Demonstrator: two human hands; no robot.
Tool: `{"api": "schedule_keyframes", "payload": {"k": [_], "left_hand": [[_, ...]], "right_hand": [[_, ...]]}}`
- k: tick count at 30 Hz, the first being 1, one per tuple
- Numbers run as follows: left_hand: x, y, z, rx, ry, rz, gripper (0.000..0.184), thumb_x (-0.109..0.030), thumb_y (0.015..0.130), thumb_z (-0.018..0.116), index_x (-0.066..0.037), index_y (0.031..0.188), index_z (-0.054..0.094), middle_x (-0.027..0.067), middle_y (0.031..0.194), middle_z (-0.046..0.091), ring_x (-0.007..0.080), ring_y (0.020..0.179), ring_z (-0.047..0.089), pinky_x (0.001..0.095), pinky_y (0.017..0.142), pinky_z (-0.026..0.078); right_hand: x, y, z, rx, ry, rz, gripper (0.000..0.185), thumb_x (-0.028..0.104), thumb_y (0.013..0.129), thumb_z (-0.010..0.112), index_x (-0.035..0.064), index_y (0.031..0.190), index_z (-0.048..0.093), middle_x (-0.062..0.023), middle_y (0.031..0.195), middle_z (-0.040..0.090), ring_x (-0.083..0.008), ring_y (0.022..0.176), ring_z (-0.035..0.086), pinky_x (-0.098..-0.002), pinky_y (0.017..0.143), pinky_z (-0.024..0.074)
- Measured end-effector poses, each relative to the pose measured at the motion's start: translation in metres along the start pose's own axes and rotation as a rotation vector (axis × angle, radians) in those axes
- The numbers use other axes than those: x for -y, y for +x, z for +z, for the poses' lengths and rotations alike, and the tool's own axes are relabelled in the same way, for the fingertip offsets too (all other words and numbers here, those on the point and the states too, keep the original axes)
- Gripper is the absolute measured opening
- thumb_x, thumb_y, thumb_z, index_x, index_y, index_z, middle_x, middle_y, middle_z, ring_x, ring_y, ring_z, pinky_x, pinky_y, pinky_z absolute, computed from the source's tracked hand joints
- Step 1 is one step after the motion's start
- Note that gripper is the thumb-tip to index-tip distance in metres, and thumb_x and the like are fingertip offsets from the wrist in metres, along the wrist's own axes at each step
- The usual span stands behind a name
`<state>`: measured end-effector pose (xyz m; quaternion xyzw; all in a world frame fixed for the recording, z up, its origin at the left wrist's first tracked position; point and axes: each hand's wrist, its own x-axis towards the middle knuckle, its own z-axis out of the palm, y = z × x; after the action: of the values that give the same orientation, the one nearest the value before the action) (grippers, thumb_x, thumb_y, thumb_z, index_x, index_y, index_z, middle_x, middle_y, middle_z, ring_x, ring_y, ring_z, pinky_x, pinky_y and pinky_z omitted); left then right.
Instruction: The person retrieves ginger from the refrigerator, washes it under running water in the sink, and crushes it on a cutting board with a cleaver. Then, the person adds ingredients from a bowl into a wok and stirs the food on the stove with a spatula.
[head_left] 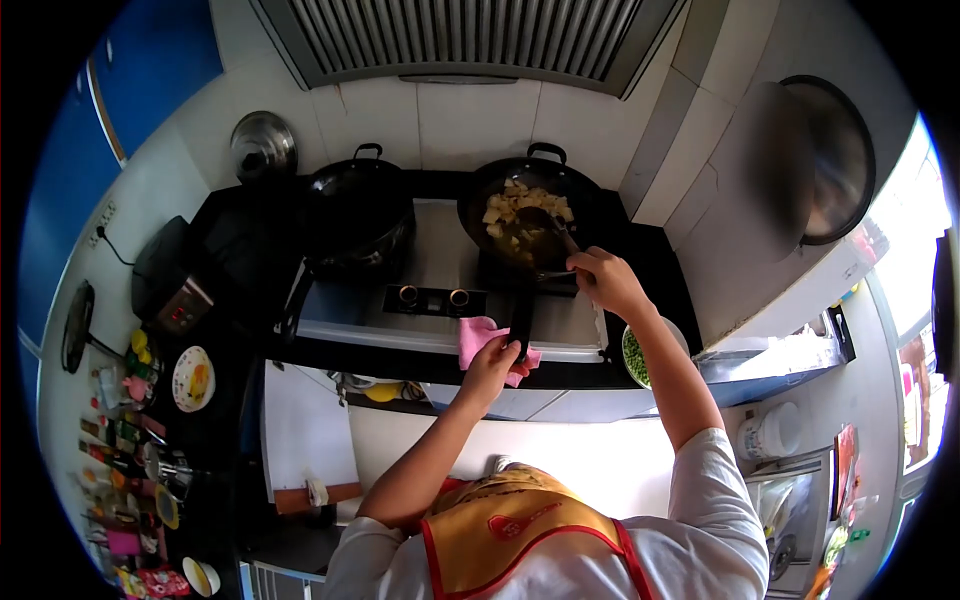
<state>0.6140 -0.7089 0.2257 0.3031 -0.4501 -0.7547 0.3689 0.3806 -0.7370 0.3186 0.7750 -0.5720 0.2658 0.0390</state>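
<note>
My left hand [488, 368] is closed around the long black handle of a wok [582, 190] on the right burner. A pink cloth [478, 338] lies bunched at that hand, against the handle. My right hand [606, 278] grips a spatula [567, 238], whose dark blade rests among the food in the wok. Pale yellowish cubes [508, 207] fill the pan's upper half, with brownish liquid lower down. Beneath my right forearm, a bowl of chopped green pieces [634, 358] is partly covered.
A second black wok [355, 200] sits on the left burner. Against the wall leans a metal lid [263, 147]. The left counter holds a black cooker [172, 285], a plate with yellow food [194, 379] and several bottles. A range hood [470, 40] hangs above.
</note>
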Motion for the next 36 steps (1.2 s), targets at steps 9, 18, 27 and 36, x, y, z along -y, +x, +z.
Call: {"api": "schedule_keyframes", "payload": {"k": [9,18,27,36], "left_hand": [[-0.001,0.001,-0.004,0.015,0.009,-0.014,0.028,-0.03,0.092,0.05,-0.004,0.099,0.055,0.0048,0.081,0.061,0.0107,0.068,0.058,0.0229,0.066,0.047],[-0.006,-0.003,0.0,0.001,0.024,-0.01,0.029,-0.032,0.091,0.051,-0.004,0.097,0.056,0.0042,0.081,0.061,0.011,0.07,0.058,0.0229,0.067,0.047],[-0.001,-0.002,-0.001,-0.019,0.02,0.006,0.032,-0.034,0.091,0.052,-0.003,0.098,0.055,0.0045,0.084,0.06,0.0116,0.072,0.06,0.0236,0.068,0.048],[-0.005,-0.004,0.002,-0.033,0.0,-0.015,0.029,-0.03,0.092,0.05,-0.002,0.099,0.055,0.0039,0.084,0.06,0.0115,0.073,0.06,0.0241,0.07,0.048]], "right_hand": [[0.037,-0.013,-0.045,0.104,0.047,-0.05,0.016,0.004,0.072,0.058,0.0095,0.087,0.063,-0.0091,0.079,0.058,-0.0277,0.068,0.059,-0.0351,0.061,0.0482],[0.002,-0.003,-0.005,0.008,-0.032,-0.02,0.015,0.008,0.071,0.059,0.0112,0.086,0.061,-0.0081,0.077,0.058,-0.0282,0.066,0.059,-0.0358,0.059,0.0483],[0.019,-0.021,-0.008,0.022,0.028,0.0,0.015,0.008,0.072,0.059,0.0121,0.086,0.062,-0.0079,0.079,0.059,-0.0281,0.066,0.06,-0.0351,0.06,0.049],[-0.015,0.0,0.007,-0.055,0.018,0.077,0.013,0.009,0.073,0.059,0.0102,0.085,0.062,-0.0104,0.078,0.058,-0.0301,0.067,0.058,-0.0369,0.059,0.0479]]}}
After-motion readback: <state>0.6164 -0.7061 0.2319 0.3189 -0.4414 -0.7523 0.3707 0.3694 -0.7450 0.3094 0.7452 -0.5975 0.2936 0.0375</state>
